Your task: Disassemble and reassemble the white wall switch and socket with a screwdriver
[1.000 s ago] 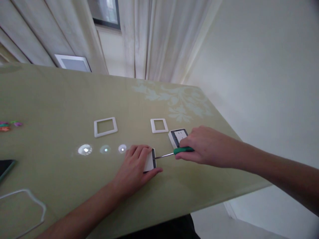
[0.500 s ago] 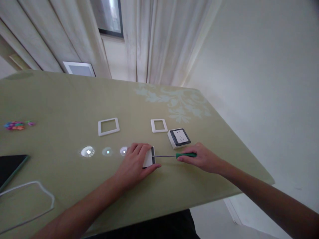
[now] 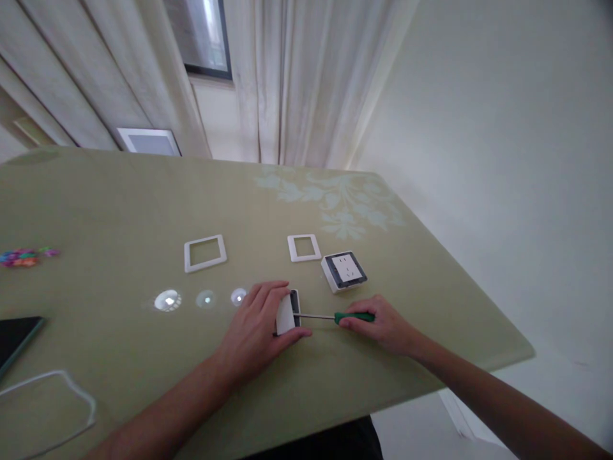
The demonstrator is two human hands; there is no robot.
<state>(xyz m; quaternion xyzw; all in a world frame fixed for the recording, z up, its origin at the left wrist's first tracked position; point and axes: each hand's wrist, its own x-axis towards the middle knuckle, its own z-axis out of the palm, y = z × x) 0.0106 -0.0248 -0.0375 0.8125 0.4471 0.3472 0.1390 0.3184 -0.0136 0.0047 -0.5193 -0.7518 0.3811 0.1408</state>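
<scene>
My left hand (image 3: pixel 258 326) is closed around a white switch panel with a dark edge (image 3: pixel 286 315), its fingers over the far side and its thumb along the near side. In my right hand (image 3: pixel 380 324) is the green handle of a screwdriver (image 3: pixel 355 317). The metal shaft points left, and its tip meets the dark right edge of the panel. Beyond my right hand a white wall socket (image 3: pixel 345 268) with a dark rim sits on its white box. Two white cover frames (image 3: pixel 304 248) lie farther back, one of them well to the left.
The greenish table (image 3: pixel 143 198) carries a bunch of small colourful pieces (image 3: pixel 22 257), a dark flat object (image 3: pixel 16 338) and a white cable (image 3: pixel 79 386) at the left. Curtains (image 3: pixel 306 83) hang behind it, and a pale wall (image 3: pixel 517 160) rises at the right.
The view has shifted slightly, so the table sits a little lower in the picture. The switch panel looks slightly more tilted, with the screwdriver tip still against its dark edge. Both hands keep their grips.
</scene>
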